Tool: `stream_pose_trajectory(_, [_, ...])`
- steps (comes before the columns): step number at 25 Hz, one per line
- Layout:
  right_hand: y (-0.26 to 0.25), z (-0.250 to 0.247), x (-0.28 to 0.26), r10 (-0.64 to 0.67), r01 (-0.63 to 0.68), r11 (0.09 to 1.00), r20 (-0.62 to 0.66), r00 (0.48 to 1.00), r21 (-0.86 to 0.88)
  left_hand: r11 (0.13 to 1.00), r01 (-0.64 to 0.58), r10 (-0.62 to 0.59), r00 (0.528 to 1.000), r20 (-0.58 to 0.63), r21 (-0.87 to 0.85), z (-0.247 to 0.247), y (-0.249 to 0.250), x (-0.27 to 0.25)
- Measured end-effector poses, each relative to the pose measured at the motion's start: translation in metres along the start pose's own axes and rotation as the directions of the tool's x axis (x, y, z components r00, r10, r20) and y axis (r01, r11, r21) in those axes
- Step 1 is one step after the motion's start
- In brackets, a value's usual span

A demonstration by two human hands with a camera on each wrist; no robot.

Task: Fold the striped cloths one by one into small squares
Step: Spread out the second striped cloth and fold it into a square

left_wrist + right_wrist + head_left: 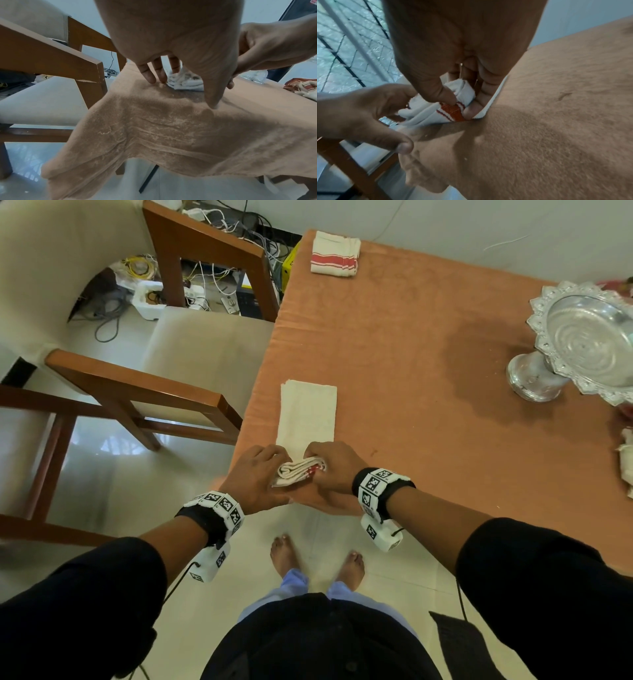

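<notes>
Orange cloth covers your table (428,344); a wooden chair (144,392) stands off its left edge, a silver pedestal bowl (582,340) at the right edge, one folded striped cloth (335,253) by the far left corner. At the near edge your left hand (255,481) and right hand (337,467) both pinch the striped cloth (306,419). Only your right wrist view shows its orange stripe (452,111) under your thumb.

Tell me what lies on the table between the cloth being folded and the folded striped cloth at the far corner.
Head view: only bare orange tablecloth separates the cloth being folded from the folded striped cloth. Nothing else lies there.
</notes>
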State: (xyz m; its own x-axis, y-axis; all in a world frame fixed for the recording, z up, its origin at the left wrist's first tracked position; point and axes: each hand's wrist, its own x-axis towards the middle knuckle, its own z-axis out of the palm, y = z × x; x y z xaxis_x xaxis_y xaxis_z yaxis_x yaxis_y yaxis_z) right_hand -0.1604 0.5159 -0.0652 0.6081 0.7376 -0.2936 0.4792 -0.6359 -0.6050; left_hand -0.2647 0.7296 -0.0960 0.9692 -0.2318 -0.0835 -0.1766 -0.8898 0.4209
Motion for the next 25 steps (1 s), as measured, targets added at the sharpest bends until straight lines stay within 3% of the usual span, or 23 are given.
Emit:
stream_pose_trajectory(4, [0.007, -0.012, 0.006, 0.1, -0.091, 0.971, -0.029, 0.995, 0.222, 0.998, 0.041, -0.041, 0.999, -0.023, -0.041, -0.005, 0.0, 0.012])
stream_pose_trajectory(8, [0.014, -0.031, 0.018, 0.175, -0.163, 0.924, -0.003, 0.985, 0.345, 0.964, 0.01, -0.035, 0.995, -0.089, -0.265, -0.028, -0.006, 0.031])
stream_pose_trajectory(11, [0.018, -0.043, 0.025, 0.219, -0.224, 0.918, 0.051, 0.974, 0.328, 0.916, 0.077, -0.111, 0.992, -0.064, -0.394, -0.041, -0.015, 0.048])
stream_pose_trajectory(14, [0.024, -0.049, 0.03, 0.277, -0.269, 0.928, 0.004, 0.961, 0.257, 0.881, 0.102, -0.159, 0.984, -0.086, -0.462, -0.046, -0.015, 0.063])
stream_pose_trajectory(18, [0.03, -0.057, 0.037, 0.396, -0.288, 0.784, -0.086, 0.914, 0.55, 0.836, 0.064, -0.154, 0.981, -0.12, -0.545, -0.051, -0.007, 0.085])
stream_pose_trajectory(22, [0.035, -0.062, 0.055, 0.478, -0.268, 0.549, -0.034, 0.878, 0.792, 0.766, 0.099, -0.199, 0.976, -0.087, -0.635, -0.05, -0.01, 0.1])
stream_pose_trajectory(25, [0.038, -0.065, 0.07, 0.498, -0.289, 0.513, -0.007, 0.867, 0.808, 0.756, 0.176, -0.24, 0.971, -0.017, -0.63, -0.047, -0.018, 0.108])
